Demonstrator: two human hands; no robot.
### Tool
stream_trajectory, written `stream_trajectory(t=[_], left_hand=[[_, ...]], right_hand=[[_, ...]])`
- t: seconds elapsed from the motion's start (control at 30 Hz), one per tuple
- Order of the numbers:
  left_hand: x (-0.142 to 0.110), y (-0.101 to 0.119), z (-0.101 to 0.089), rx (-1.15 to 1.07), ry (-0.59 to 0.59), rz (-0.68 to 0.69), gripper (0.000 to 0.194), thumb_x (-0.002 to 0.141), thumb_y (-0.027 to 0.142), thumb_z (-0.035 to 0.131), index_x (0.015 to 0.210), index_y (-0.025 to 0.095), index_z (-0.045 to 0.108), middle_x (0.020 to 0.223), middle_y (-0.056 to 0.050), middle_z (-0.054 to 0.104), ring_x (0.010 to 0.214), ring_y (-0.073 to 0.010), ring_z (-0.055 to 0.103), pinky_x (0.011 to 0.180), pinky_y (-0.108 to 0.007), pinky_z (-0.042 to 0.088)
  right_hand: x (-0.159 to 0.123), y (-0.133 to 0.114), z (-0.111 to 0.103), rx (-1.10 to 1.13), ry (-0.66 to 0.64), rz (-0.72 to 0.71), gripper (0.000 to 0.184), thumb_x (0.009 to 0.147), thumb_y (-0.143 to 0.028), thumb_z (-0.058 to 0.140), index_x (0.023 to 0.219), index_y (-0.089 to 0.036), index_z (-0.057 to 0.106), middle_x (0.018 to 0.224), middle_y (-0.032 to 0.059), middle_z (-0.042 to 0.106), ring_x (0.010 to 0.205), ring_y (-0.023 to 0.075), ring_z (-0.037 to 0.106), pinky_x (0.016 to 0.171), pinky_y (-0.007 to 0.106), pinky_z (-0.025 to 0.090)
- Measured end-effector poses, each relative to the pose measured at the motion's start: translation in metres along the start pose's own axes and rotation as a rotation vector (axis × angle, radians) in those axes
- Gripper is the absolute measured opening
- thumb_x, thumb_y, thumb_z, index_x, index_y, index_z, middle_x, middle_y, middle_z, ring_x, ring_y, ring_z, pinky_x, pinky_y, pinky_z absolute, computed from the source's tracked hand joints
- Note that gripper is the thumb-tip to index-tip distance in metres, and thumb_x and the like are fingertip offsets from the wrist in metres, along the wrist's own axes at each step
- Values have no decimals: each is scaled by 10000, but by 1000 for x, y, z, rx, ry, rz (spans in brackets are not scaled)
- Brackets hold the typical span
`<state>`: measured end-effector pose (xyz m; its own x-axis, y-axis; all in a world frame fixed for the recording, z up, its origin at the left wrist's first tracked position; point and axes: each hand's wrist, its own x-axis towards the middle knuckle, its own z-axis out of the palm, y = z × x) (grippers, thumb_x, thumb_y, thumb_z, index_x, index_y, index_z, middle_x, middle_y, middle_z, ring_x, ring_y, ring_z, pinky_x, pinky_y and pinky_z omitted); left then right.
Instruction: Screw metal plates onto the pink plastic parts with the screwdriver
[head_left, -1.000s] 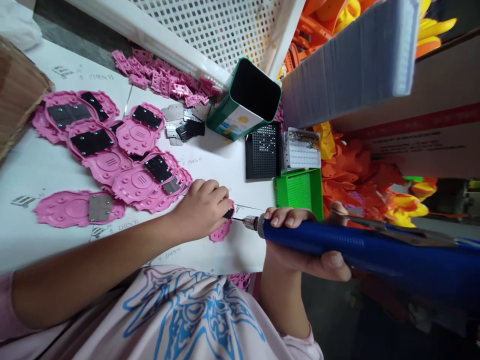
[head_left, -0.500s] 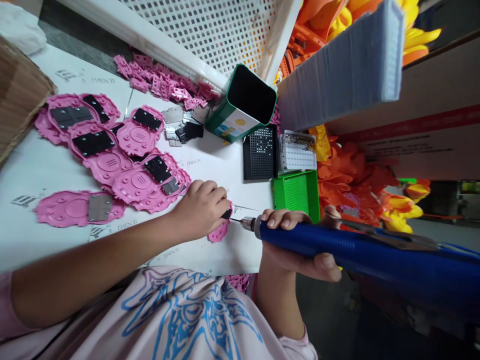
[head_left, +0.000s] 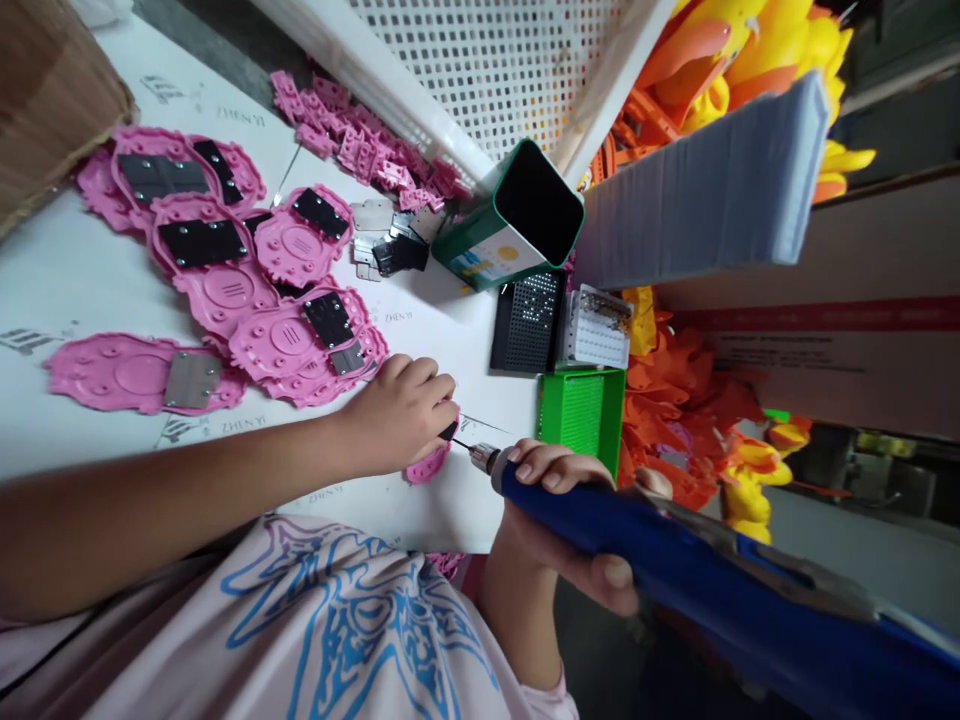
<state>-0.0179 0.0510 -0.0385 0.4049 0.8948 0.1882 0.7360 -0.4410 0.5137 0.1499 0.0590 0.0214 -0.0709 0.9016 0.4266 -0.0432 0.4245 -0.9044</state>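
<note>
My left hand (head_left: 401,415) is closed over a pink plastic part (head_left: 429,466) on the white tabletop, hiding most of it. A dark plate (head_left: 449,430) shows on that part beside my fingertips. My right hand (head_left: 559,500) is wrapped round a blue electric screwdriver (head_left: 675,560), which lies slanted from the lower right. Its thin bit (head_left: 463,444) points at the dark plate; whether it touches a screw is too small to tell. To the left, several pink plastic shells (head_left: 225,290) carry black or grey plates held by screws.
Small pink pieces (head_left: 360,140) and loose metal plates (head_left: 386,240) lie beyond the shells. A green tin (head_left: 480,245), a black tray (head_left: 529,320), a white tray (head_left: 598,328) and a green tray (head_left: 577,415) stand further right. A white crate (head_left: 465,80) is behind, a cardboard box (head_left: 56,110) far left.
The view has turned slightly, so everything appears tilted. The screwdriver's rear end sits lower in view, while its bit stays at the dark plate. My left hand keeps its hold.
</note>
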Motion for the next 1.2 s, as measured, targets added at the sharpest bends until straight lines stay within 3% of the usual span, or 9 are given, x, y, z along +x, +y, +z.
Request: stream_trajectory(t=[0.2,0.33,0.43,0.63,0.8,0.93,1.03,1.2], left_hand=[[-2,2,8,8,95,-17,118,780,305,682,815,199,644,894,-57,631,896,-255,479,725,-387,297],[-1,2,11,35,161,-12,77,747,244,688,745,198,627,817,-49,618,849,-254,489,712,-390,306],[0,1,12,48,178,-13,89,725,238,704,725,200,623,800,-40,621,837,-255,502,708,-396,319],[-1,-2,11,20,166,3,137,713,254,729,816,210,650,887,-49,642,882,-251,512,719,-380,324],[-3,-2,9,-15,143,27,213,660,218,717,866,241,666,932,-57,640,893,-258,505,711,-379,319],[-4,0,6,-5,122,36,257,672,302,694,919,241,659,966,-69,635,899,-268,497,717,-393,314],[-4,1,6,29,104,19,371,680,456,718,969,236,646,1001,-79,620,908,-277,483,730,-401,310],[-5,3,7,41,82,0,620,559,625,780,1019,234,641,962,-82,599,879,-275,465,731,-396,302]], right_hand=[[-4,2,4,-119,-84,-74,376,773,-506,394,1080,-325,512,660,-44,408,491,136,429,463,316,430],[-6,7,6,-111,-28,-101,514,757,-509,391,1234,-327,448,644,-50,405,466,129,415,441,306,421],[0,10,4,-100,31,-60,483,745,-512,386,1188,-350,490,615,-53,396,452,122,423,439,299,417],[54,17,-19,11,141,-38,387,771,-479,343,1060,-349,565,644,-59,450,555,92,503,557,287,446],[110,37,-39,136,154,-3,397,840,-412,277,1158,-339,504,690,-57,527,634,90,589,618,327,465],[129,55,-43,235,101,98,474,826,-564,257,1111,-288,515,705,-36,524,688,157,639,612,391,497],[133,63,-43,279,86,188,596,793,-679,191,988,-234,537,772,-2,562,744,189,653,624,419,511],[136,66,-41,330,95,298,756,745,-755,38,882,-208,542,833,29,595,782,212,663,610,435,525]])
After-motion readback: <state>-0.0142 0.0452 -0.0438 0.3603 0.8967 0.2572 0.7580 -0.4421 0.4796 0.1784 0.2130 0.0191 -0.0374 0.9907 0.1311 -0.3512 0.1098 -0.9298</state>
